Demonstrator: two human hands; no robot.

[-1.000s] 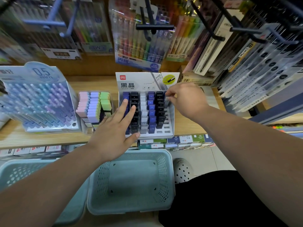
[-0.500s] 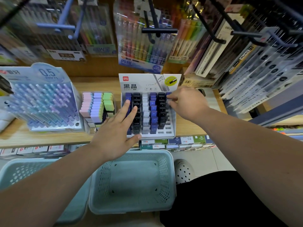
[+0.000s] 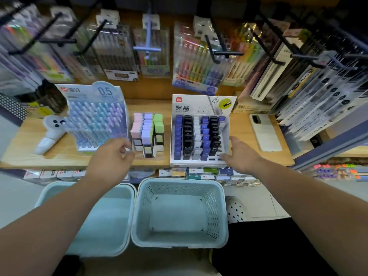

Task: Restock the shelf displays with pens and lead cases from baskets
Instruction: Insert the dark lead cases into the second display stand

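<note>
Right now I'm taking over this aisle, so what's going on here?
A person faces the shelf with both hands empty. The left hand hovers by the pen display, loosely curled; the right hand reaches open toward the lower right corner of the lead case display. That display looks nearly full, and both baskets below appear empty.

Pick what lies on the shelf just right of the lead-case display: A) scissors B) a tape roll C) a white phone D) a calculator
C: a white phone lies flat, camera side up, on the wooden shelf right of the lead-case display.
</note>
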